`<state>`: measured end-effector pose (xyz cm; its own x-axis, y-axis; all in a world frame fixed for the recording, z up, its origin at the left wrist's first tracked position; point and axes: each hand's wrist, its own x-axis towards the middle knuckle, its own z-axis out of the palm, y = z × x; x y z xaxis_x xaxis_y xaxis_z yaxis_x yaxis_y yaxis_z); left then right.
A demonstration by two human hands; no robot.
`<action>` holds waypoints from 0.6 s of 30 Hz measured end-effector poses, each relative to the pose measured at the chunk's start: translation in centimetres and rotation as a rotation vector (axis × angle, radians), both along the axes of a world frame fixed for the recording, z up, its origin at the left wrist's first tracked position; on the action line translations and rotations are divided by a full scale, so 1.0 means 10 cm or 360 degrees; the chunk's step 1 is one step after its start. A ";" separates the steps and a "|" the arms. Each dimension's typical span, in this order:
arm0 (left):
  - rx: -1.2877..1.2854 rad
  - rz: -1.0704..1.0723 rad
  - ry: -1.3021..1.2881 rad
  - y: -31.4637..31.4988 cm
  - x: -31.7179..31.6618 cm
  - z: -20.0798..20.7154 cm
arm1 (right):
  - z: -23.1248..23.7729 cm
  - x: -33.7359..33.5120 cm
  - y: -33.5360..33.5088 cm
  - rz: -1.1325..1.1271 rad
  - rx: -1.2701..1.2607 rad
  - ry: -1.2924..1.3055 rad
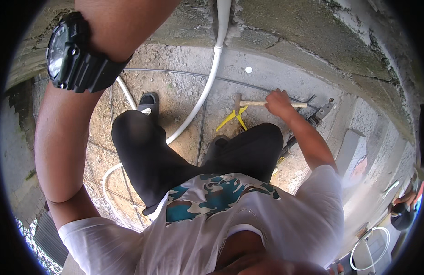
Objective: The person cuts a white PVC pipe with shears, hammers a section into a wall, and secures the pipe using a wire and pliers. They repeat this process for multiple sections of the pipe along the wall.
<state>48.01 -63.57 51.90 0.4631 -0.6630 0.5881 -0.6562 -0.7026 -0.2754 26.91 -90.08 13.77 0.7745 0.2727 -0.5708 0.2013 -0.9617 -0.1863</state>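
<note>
My right hand point(279, 103) is wrapped around the wooden handle of a hammer point(252, 103), low over the dirt in front of my right knee. The hammer's head points left. Right by that head lies a tool with two yellow handles point(230, 118), probably pliers or cutters; its working end is hidden. My left forearm, with a black watch point(75, 55) on it, reaches up past the top edge, and the left hand is out of view. A white pipe point(207, 89) comes down the wall and curves between my legs.
Dark steel rods point(175, 71) cross the rubble ground. A dark metal tool point(323, 112) lies beyond my right hand. A concrete wall point(285, 27) curves along the front and right. A small white disc point(248, 69) and, lower right, a coil of white tube point(370, 247) and another person point(401, 213) show.
</note>
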 end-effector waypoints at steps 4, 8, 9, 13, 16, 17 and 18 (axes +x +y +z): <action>-0.0029 -0.0058 0.0267 0.10 0.13 0.02 | 0.11 0.36 0.09 -0.0040 -0.0161 0.0430; 0.0230 0.0160 0.0270 0.11 0.03 0.17 | 0.20 0.97 0.29 -0.0014 0.0341 0.0521; 0.0213 0.0170 0.0312 0.14 0.02 0.17 | 0.23 1.08 0.50 0.0001 0.0422 0.0415; -0.0138 -0.0086 0.0318 0.07 0.14 -0.01 | 0.58 1.39 0.63 -0.0266 0.0623 0.0055; -0.0129 -0.0089 0.0367 0.07 0.15 0.01 | 1.00 1.33 0.95 -0.0490 0.0827 0.0083; -0.0095 -0.0087 0.0403 0.09 0.15 -0.02 | 1.04 1.28 1.06 -0.0538 0.0869 0.0112; -0.0026 -0.0090 0.0382 0.11 0.19 -0.05 | 1.03 1.23 1.14 -0.0606 0.0924 0.0144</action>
<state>49.91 -62.46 51.35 0.5532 -0.6832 0.4767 -0.7399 -0.6659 -0.0957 39.25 -78.65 24.05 0.8331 0.2720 -0.4816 -0.1705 -0.7020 -0.6914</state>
